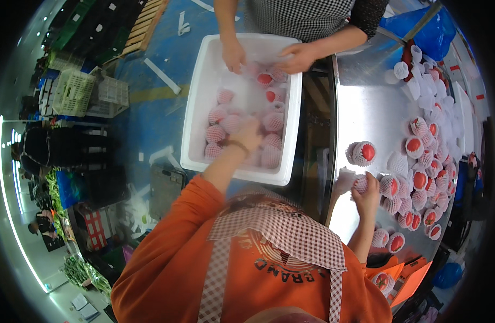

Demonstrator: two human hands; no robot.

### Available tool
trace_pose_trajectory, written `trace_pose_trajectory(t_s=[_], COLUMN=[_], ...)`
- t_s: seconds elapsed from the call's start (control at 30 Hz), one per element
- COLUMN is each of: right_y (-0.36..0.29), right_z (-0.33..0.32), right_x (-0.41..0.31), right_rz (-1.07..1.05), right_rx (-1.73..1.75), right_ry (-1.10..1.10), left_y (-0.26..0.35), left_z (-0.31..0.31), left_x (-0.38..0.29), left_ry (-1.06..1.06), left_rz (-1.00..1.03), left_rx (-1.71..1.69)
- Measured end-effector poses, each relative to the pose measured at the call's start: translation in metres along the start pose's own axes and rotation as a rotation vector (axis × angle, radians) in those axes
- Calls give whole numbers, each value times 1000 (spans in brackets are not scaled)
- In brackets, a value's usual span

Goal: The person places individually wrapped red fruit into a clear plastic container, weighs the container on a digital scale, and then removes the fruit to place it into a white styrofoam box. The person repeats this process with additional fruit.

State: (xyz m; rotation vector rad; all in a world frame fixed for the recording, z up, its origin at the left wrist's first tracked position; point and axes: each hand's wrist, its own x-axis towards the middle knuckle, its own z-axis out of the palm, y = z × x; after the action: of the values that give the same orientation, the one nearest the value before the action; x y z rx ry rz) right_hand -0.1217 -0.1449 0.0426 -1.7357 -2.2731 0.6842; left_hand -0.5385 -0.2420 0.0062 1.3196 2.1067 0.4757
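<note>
My left hand [249, 135] reaches down into a white foam box [184, 141], among red tomatoes in foam net sleeves. Motion blur and haze hide its fingers, so whether it holds anything is unclear. Sleeved tomatoes line both sides of the box, including one [273, 121] right of that hand. Over the metal table, my right hand [367, 194] grips a sleeved tomato [361, 184] between thumb and fingers. Just beyond it on the tabletop stands another sleeved tomato [364, 153]. A loose group of sleeved tomatoes [420, 179] spreads to the right of this hand.
Across the box, a co-worker's two hands [233, 56] [298, 57] reach inside its far end. Empty foam sleeves [427, 89] pile on the metal table [358, 101]. An orange container [413, 282] is by my right elbow. White crates [74, 92] and paper strips [162, 76] lie left.
</note>
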Motion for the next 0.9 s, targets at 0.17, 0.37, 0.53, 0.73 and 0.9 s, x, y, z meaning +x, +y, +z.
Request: trace_pose_trajectory(t_s=[0.17,0.37,0.53,0.73,0.9], right_y=[46,-13,-73,-117,-165], right_z=[-20,7,29,44,60], right_x=[-9,10,12,13,24], right_rz=[-3,-198,-151,-114,-170], right_rx=[-182,135,408,882,988], right_ry=[278,220,-43,-406,-479], left_y=[-50,-90,-81,-39,12], left_z=[21,41,35,3,-9], left_x=[0,-4,10,8,-24], left_ry=[-207,-37,-254,-195,125], left_rz=[-20,434,451,19,-171], left_rx=[550,779,850,95,-1697])
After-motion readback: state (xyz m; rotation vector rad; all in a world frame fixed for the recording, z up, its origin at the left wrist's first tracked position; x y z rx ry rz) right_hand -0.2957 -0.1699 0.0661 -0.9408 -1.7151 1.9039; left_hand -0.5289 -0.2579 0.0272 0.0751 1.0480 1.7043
